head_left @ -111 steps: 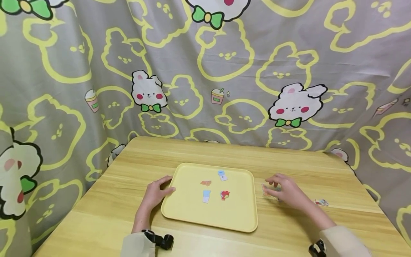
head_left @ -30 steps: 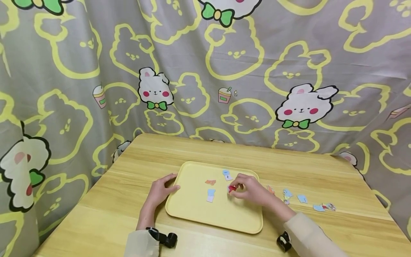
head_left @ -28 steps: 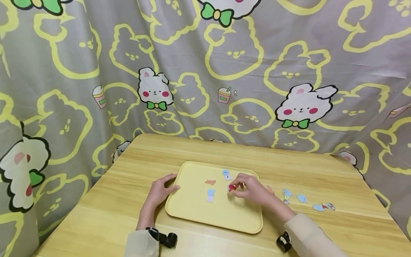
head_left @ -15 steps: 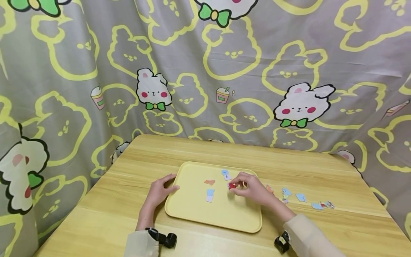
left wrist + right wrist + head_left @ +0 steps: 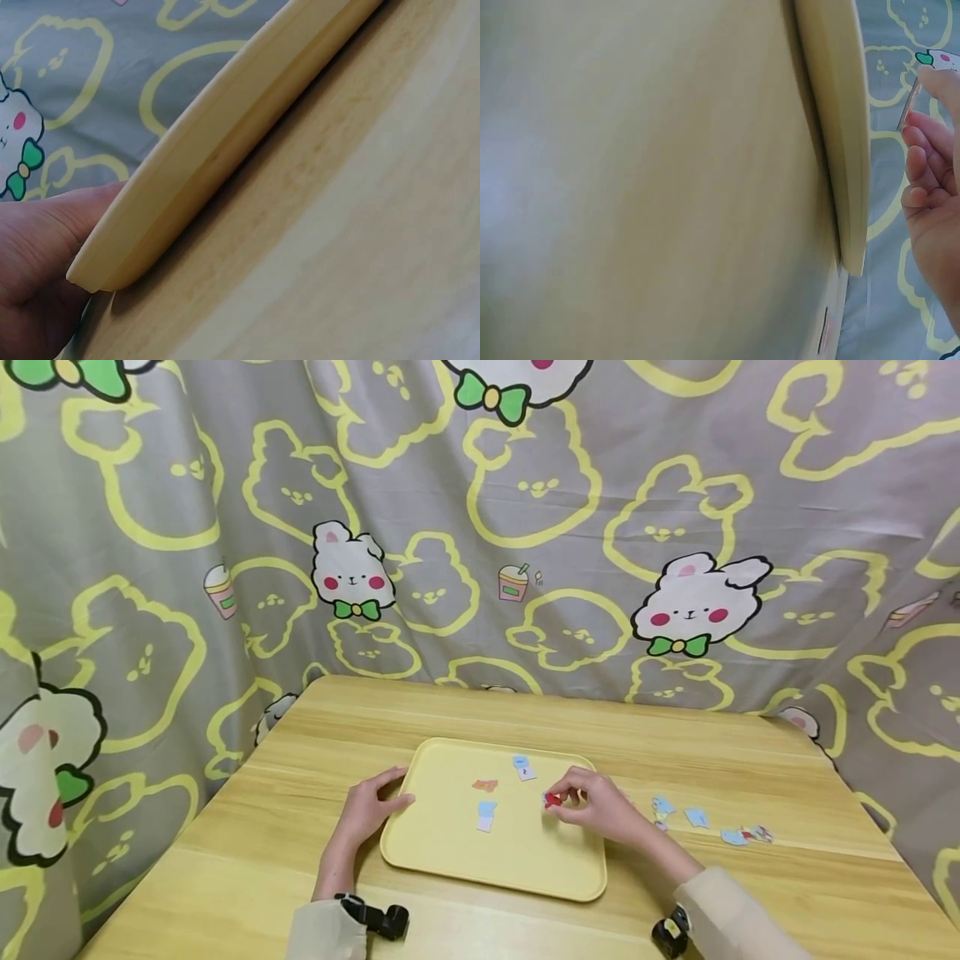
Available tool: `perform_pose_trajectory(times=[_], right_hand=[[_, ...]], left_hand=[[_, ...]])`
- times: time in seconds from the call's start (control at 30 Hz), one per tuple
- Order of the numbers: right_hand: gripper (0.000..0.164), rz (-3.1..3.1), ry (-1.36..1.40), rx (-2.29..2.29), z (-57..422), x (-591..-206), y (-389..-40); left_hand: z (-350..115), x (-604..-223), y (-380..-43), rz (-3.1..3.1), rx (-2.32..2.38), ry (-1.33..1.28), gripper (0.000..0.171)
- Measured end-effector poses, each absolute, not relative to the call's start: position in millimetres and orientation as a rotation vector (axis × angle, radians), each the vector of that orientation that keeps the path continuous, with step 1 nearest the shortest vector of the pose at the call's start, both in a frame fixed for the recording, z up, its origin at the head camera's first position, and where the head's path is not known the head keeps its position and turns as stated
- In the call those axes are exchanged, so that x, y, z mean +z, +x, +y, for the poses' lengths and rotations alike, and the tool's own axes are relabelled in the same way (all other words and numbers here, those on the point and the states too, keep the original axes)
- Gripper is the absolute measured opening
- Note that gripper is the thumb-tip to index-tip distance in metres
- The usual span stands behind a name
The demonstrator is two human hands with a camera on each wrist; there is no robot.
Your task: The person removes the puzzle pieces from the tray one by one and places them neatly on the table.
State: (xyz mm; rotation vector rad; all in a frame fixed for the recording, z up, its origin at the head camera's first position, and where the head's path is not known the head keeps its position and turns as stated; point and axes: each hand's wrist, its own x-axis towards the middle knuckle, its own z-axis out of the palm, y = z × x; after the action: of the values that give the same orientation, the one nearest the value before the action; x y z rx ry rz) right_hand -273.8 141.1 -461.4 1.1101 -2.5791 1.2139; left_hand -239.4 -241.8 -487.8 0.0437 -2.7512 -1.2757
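Observation:
A yellow tray lies on the wooden table. My left hand grips its left rim, thumb over the edge; the left wrist view shows that hand against the tray rim. My right hand is over the tray's right part and pinches a small red cut-out. In the right wrist view its fingers hold a thin piece beside the tray rim. Three other cut-outs lie in the tray: an orange cut-out, a blue-and-white cut-out and a light-blue cut-out.
Several more small cut-outs lie on the table right of the tray, the farthest cut-outs near the right edge. A grey curtain with rabbit prints hangs close behind and around the table.
My right hand came from the table beside the tray onto the tray, pinched the red cut-out and drew it a little to the right. The left hand stayed on the rim.

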Motion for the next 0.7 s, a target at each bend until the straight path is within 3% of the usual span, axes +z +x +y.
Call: perform_pose_trajectory(times=[0.7], right_hand=[[0.015,-2.500,1.161,1.077,190,-467,-259]], left_hand=[[-242,-488,-239,-2.757,-1.235,0.018,0.052]])
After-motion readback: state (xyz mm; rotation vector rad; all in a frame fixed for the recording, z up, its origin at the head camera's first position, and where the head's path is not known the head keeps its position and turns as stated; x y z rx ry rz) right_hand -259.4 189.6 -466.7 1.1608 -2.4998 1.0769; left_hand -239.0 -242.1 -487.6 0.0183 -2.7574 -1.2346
